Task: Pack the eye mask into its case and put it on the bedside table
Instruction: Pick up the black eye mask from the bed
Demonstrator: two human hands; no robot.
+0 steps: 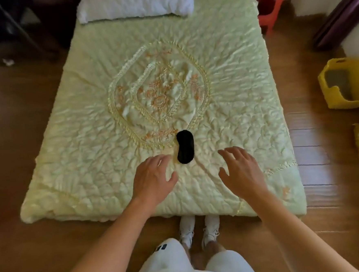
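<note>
Both hands, left (153,176) and right (241,169), hover spread and empty beside the mask (185,146) on the quilt (89,142). No case shows, so packing may stall, and the slick quilt could bunch under a grab.

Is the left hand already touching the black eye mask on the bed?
Apart. In the head view, a strip of green bedspread shows between the left hand and the eye mask; the fingertips stop just short of it.

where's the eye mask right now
In the head view, the black eye mask lies on the green quilt near the bed's foot, just beyond and between the left hand and right hand.
</note>
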